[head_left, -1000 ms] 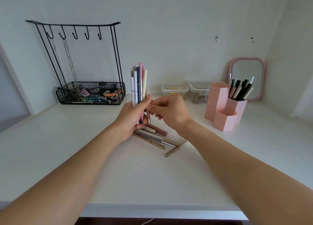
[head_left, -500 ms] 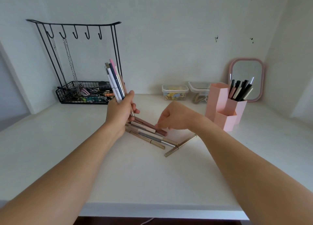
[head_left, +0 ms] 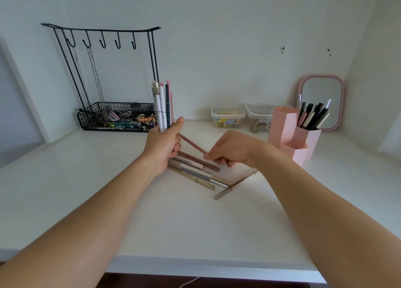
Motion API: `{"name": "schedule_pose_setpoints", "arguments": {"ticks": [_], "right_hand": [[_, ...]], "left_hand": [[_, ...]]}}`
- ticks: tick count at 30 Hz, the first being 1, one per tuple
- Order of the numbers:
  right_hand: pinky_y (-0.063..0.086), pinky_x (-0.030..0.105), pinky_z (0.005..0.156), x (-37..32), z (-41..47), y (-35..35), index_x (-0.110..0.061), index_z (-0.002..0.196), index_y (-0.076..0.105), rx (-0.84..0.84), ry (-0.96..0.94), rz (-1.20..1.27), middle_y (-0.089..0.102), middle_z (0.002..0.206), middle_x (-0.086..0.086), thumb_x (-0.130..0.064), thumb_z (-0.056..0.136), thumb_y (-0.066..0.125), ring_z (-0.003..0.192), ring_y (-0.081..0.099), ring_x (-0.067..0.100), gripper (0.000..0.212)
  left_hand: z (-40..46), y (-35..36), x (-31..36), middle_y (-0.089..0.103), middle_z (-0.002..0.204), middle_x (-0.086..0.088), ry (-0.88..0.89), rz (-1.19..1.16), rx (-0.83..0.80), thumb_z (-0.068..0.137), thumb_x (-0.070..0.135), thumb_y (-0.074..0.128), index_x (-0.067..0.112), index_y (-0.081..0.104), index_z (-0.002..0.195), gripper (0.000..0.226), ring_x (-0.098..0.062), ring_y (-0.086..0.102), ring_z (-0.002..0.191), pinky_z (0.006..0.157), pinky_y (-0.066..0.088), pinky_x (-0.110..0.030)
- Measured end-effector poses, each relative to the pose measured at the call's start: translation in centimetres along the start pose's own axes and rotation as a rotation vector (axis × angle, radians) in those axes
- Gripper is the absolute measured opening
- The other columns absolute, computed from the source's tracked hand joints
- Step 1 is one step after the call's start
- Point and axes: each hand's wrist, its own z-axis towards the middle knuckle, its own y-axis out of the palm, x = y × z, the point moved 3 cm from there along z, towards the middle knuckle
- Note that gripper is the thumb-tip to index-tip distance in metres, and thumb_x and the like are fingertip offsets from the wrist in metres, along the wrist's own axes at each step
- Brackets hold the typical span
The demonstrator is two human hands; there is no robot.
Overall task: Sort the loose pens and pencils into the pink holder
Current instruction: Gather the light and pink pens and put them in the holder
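My left hand [head_left: 165,144] grips an upright bundle of pens [head_left: 163,107], white, dark and pink, above the desk's middle. My right hand [head_left: 231,149] pinches one end of a brown-pink pencil [head_left: 192,144] that slants up toward the left hand. Under both hands several loose pens and pencils [head_left: 200,172], beige, gold and brown, lie in a pile on the white desk. A gold pencil [head_left: 236,184] lies at the pile's right. The pink holder [head_left: 286,131] stands to the right, with several dark pens [head_left: 312,116] in its rear compartment.
A black wire rack with hooks and a basket of clips [head_left: 117,119] stands at the back left. Two clear plastic boxes [head_left: 227,117] sit by the back wall. A pink-framed mirror [head_left: 321,102] leans behind the holder. The desk's front edge [head_left: 195,266] is near me.
My left hand brought the bundle back upright and slightly right. My right hand took a brown-pink pencil from the pile and lifted one end toward the left hand.
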Motion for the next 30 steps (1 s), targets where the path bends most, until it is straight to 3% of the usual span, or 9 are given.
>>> {"name": "schedule_pose_setpoints", "arguments": {"ticks": [3,8,14,18,21,25,28,30], "right_hand": [[0.045,0.029,0.06,0.0,0.3,-0.3,0.009,0.091,0.072,0.036,-0.071,0.178,0.067,0.076,0.011,-0.022,0.086,0.074,0.063,0.053,0.017,0.031],[0.047,0.021,0.055,-1.2,0.3,0.4,0.005,0.097,0.071,0.076,-0.243,0.397,0.068,0.07,0.004,-0.018,0.091,0.07,0.059,0.056,0.009,0.024],[0.052,0.021,0.056,-2.1,-0.1,2.2,-0.003,0.086,0.076,0.159,-0.388,0.402,0.072,0.071,0.007,-0.012,0.09,0.071,0.059,0.061,0.011,0.011],[0.053,0.023,0.057,-2.2,-0.1,2.7,-0.006,0.084,0.078,0.315,-0.476,0.337,0.073,0.068,0.004,-0.011,0.081,0.079,0.057,0.061,0.008,0.006],[0.055,0.027,0.059,-2.0,0.0,2.8,-0.005,0.082,0.077,0.322,-0.429,0.339,0.073,0.067,0.006,-0.014,0.077,0.084,0.057,0.061,0.01,0.011],[0.053,0.022,0.052,-1.7,0.4,1.5,-0.003,0.085,0.075,0.3,-0.301,0.401,0.072,0.069,0.006,-0.021,0.081,0.081,0.058,0.064,0.012,0.02],[0.052,0.024,0.056,-1.0,0.6,-0.4,-0.006,0.087,0.076,0.357,-0.209,0.118,0.071,0.073,0.002,-0.022,0.084,0.077,0.062,0.063,0.01,0.016],[0.049,0.023,0.059,-0.6,0.3,-0.8,-0.01,0.087,0.078,0.264,-0.163,-0.103,0.07,0.071,-0.003,-0.024,0.082,0.078,0.064,0.063,0.009,0.015]], "left_hand": [[-0.1,0.1,0.0,0.04,0.05,0.009,0.001,-0.005,-0.034,0.09,0.042,0.073,0.025,0.053,0.09,0.026,-0.007,0.037,0.041,0.035,0.024,-0.017],[-0.4,0.7,-0.1,0.045,0.054,0.007,0.008,0.005,-0.127,0.085,0.047,0.076,0.024,0.058,0.093,0.031,-0.008,0.042,0.045,0.037,0.028,-0.018],[-1.0,1.5,-0.1,0.056,0.058,0.003,0.057,0.01,-0.188,0.065,0.049,0.085,0.017,0.061,0.084,0.045,-0.008,0.045,0.044,0.036,0.03,-0.018],[-1.0,1.5,-0.3,0.056,0.053,0.005,0.042,0.045,-0.183,0.072,0.041,0.087,0.016,0.061,0.083,0.037,-0.01,0.048,0.041,0.035,0.03,-0.018],[-0.9,1.5,-0.5,0.058,0.052,0.005,0.036,0.1,-0.15,0.079,0.036,0.082,0.016,0.064,0.086,0.028,-0.011,0.052,0.043,0.036,0.031,-0.018],[-0.3,0.9,-0.3,0.058,0.053,0.005,0.067,0.115,-0.023,0.085,0.027,0.072,0.017,0.061,0.08,0.016,-0.013,0.058,0.048,0.039,0.037,-0.021],[0.0,0.1,-0.2,0.061,0.054,0.005,0.054,0.078,0.042,0.09,0.026,0.067,0.016,0.061,0.087,0.012,-0.014,0.072,0.061,0.041,0.043,-0.021],[0.1,-0.1,-0.1,0.067,0.058,0.004,0.032,0.041,0.066,0.093,0.027,0.066,0.016,0.063,0.09,0.012,-0.014,0.076,0.069,0.04,0.044,-0.019]]}}
